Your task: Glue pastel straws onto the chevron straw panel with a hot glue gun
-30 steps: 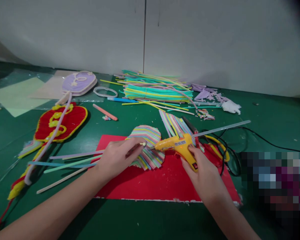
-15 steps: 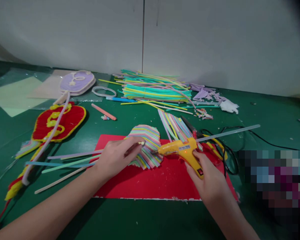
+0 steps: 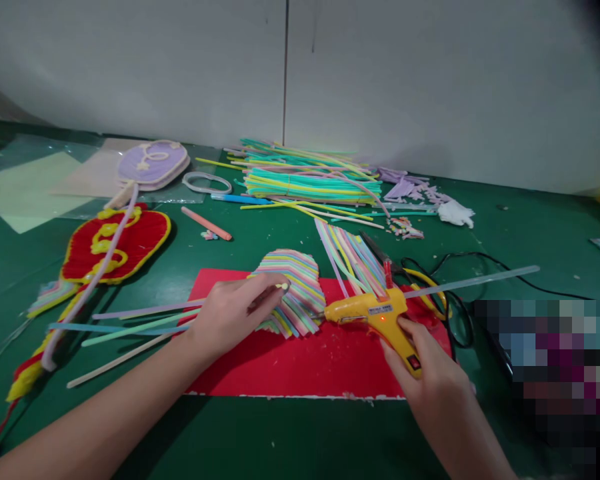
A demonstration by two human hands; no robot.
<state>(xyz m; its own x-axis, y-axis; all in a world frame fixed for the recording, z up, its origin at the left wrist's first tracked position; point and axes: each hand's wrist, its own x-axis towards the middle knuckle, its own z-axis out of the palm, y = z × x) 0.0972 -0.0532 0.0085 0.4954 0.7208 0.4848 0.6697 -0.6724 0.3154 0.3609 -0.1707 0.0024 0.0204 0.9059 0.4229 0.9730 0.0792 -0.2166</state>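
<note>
My right hand (image 3: 433,357) is wrapped round the handle of a yellow hot glue gun (image 3: 367,311). A clear glue stick (image 3: 475,283) juts from its rear, and its nozzle points left, by the edge of a striped pastel panel (image 3: 300,273) made of pipe cleaners. My left hand (image 3: 235,310) is closed, with a pale yellow pipe cleaner (image 3: 281,286) showing its end between thumb and finger above the panel. Several loose pipe cleaners (image 3: 145,340) stick out leftward from under that hand. Panel and hands are over a red board (image 3: 290,373); my left hand hides part of the panel.
Behind lies a pile of pipe cleaners (image 3: 310,183). A second striped piece (image 3: 353,257), scissors (image 3: 375,247) and a black cord (image 3: 520,280) are on the right. A red-and-yellow fan (image 3: 87,250) and a lilac fan (image 3: 153,163) lie left. A pink marker (image 3: 206,223) rests mid-table.
My right hand has moved the glue gun a little right and down, so its nozzle is farther from my left hand. My left hand has stayed in place.
</note>
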